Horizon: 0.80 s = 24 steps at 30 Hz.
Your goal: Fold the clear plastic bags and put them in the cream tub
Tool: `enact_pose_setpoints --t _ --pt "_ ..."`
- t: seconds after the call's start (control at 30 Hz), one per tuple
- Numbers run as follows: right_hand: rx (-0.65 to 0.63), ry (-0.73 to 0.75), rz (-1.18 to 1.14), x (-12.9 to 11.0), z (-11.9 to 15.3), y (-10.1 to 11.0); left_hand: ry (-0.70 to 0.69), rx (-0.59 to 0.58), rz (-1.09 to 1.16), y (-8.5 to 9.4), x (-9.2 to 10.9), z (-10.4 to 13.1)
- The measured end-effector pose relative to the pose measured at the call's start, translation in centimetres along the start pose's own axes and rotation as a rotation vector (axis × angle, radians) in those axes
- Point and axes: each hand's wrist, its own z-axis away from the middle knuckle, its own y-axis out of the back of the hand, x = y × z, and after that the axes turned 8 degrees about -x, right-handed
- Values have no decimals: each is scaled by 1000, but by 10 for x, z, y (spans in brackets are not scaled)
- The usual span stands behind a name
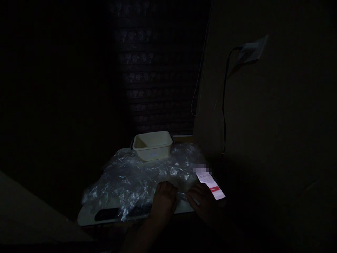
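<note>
Left hand [165,195]: held knuckles up, forearm slanted in from below, fingers curled and closed on clear plastic film [137,182].
Right hand [202,198]: turned inward, fingers bent, the film gripped.
Film between hands: a short stretch held; the rest spread crumpled over the table [84,216].
Phone [211,182]: lit beside the right hand; blurred digits, red button shown.
Tub [155,153]: set farther back; faint label unreadable.

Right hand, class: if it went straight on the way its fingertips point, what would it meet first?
The right hand would probably meet the clear plastic between the hands first, then the left hand; the dim light leaves depth unclear.
</note>
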Motion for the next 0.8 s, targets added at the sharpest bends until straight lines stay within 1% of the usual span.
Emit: enact_pose_setpoints --t 0.1,0.17,0.23,0.3,0.37,0.43,0.5,0.57,0.67,0.73,0.8 --pt "-3 20 -2 -4 -12 15 15 54 -47 15 -6 -2" --pt "-46 5 -18 -6 -20 27 40 66 -41 28 -12 -4" --pt "-107 -27 -50 -8 -28 41 76 79 14 45 -15 -6" --pt "-155 -74 -65 -10 -37 55 125 124 118 60 -12 -6" --pt "-204 -122 -49 -15 -45 69 155 152 234 70 -1 -5" --pt "-251 -141 -22 -22 -54 80 126 119 306 71 15 -4" --pt "-270 -140 -6 -31 -60 88 91 105 319 66 30 -6" --pt "-279 -128 -3 -37 -65 94 105 127 308 59 36 -10" --pt "-299 -90 1 -38 -70 102 117 121 272 55 28 -19" --pt "-312 -67 -8 -33 -71 108 123 94 242 61 17 -23" --pt "-321 -48 -45 -25 -72 114 138 73 237 72 4 -25"
